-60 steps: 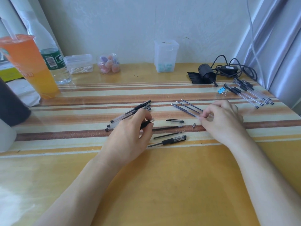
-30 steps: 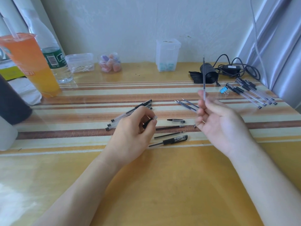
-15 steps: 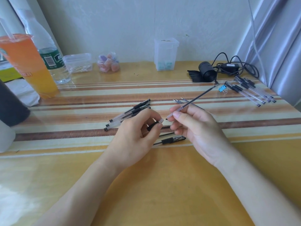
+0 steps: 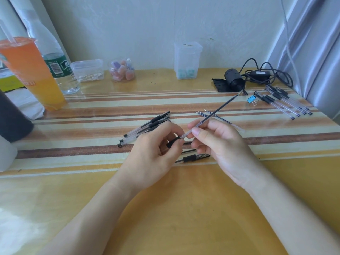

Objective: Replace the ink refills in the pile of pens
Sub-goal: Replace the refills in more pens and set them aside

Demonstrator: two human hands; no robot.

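The person is sitting at the striped table (image 4: 184, 208) with both hands meeting over its middle. The left hand (image 4: 152, 153) is closed round a clear pen barrel (image 4: 173, 141) with a black grip, its open end pointing right. The right hand (image 4: 219, 142) is pinching a fresh refill (image 4: 215, 114) between thumb and fingertips, its pale end touching the barrel mouth while the dark length is slanting up toward the far right.

To do this well, I think the right hand should be dropping the refill into line with the barrel before pushing; at this slant it could be catching on the rim. Sliding the pinch nearer the mouth would steady the thin tube.

Three capped pens (image 4: 145, 127) are lying just left of the hands, spare refills (image 4: 217, 116) just beyond them, and more pens (image 4: 287, 102) are waiting at the far right.

For writing, the bottle (image 4: 57, 65) is showing a green label with a barcode, and the orange cup (image 4: 35, 74) is carrying red print, both too small for me to read
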